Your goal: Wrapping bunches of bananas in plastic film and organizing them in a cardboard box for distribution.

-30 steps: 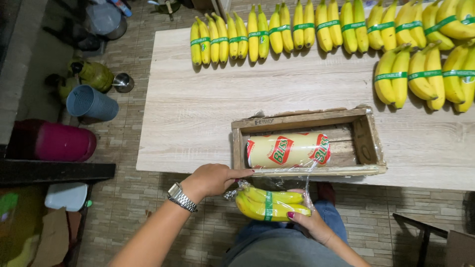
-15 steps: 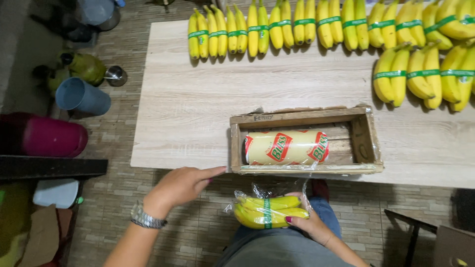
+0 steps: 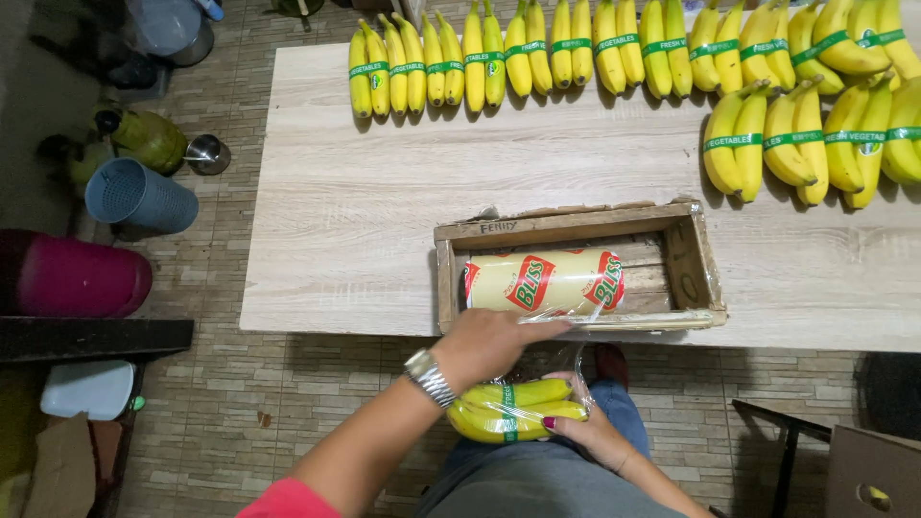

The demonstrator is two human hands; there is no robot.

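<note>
My left hand (image 3: 491, 343), a metal watch on its wrist, rests at the table's near edge and pinches the clear film (image 3: 561, 326) that comes off the roll of plastic wrap (image 3: 542, 282). That cream, red-printed roll lies in a shallow wooden crate (image 3: 687, 263) on the table. Below the table edge, over my lap, my right hand (image 3: 587, 430) holds a banana bunch (image 3: 513, 408) with a green band from underneath. Film is partly draped over the bunch.
The light wooden table (image 3: 365, 230) carries rows of banded banana bunches (image 3: 499, 62) along its far edge and more bananas (image 3: 815, 129) at the right. On the tiled floor at left stand a blue bucket (image 3: 139, 197), a maroon container (image 3: 72, 278) and metal pots (image 3: 206, 153).
My left hand moved right and up from beside the bunch to the crate's front edge, gripping the film. The bunch in my right hand stays over my lap.
</note>
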